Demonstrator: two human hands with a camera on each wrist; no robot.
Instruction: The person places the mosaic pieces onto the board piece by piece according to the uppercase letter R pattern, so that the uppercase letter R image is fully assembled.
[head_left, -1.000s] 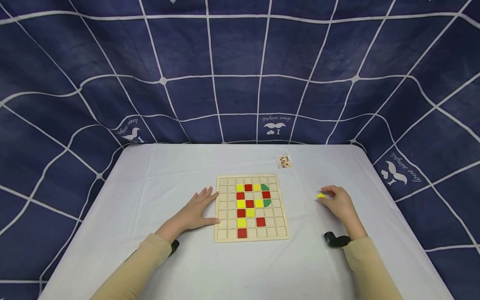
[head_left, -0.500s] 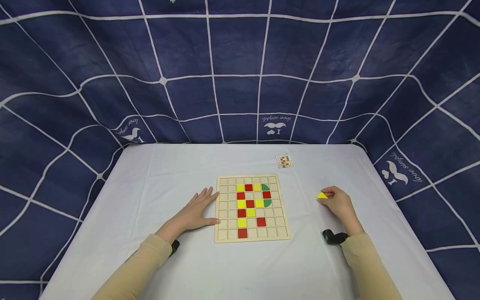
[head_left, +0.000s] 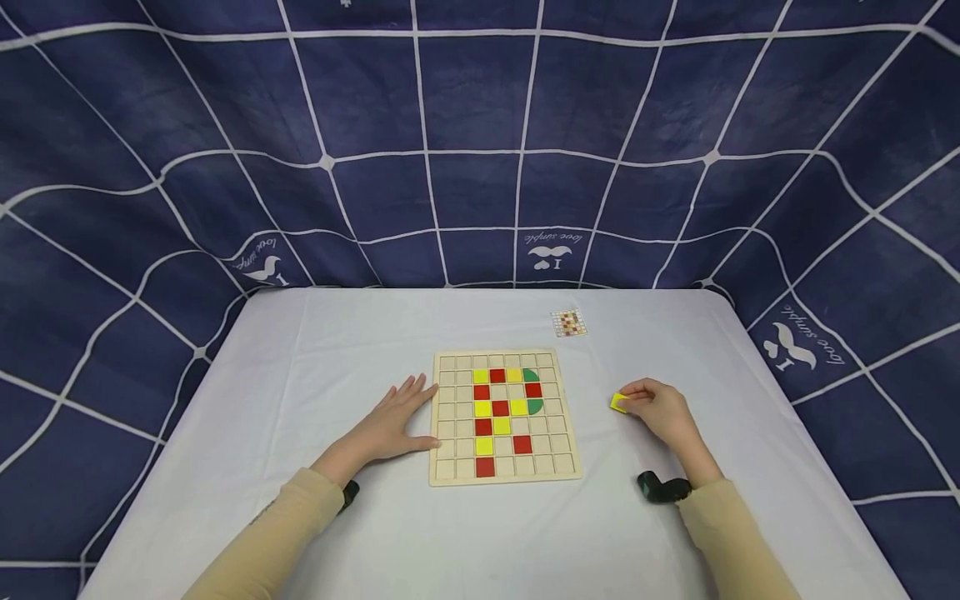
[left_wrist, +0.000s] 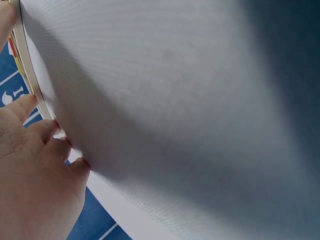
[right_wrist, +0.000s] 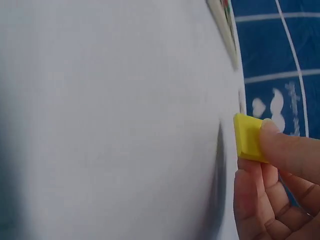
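A pale wooden grid board (head_left: pixel 450 475) lies mid-table, with red, yellow and green pieces set in its cells. My left hand (head_left: pixel 390 422) spreads its fingers along the board's left edge, thumb and fingertip right at the rim. In the left wrist view that hand (left_wrist: pixel 40 175) shows its fingertips along the board's side (left_wrist: pixel 30 75). To the right of the board, my right hand (head_left: pixel 660 410) pinches a yellow square tile (head_left: pixel 618 402). Seen from the right wrist, the tile (right_wrist: pixel 247 136) sits between thumb and fingers, held over the white cloth.
A small patterned card (head_left: pixel 568 322) lies behind the board, toward the back right. White cloth (head_left: pixel 360 333) covers the table. A dark blue curtain with white lines (head_left: pixel 480 192) stands around its back and sides.
My right hand has moved left and slightly nearer to me, carrying the yellow tile toward the board; more of the tile shows than at first. My left hand has stayed put.
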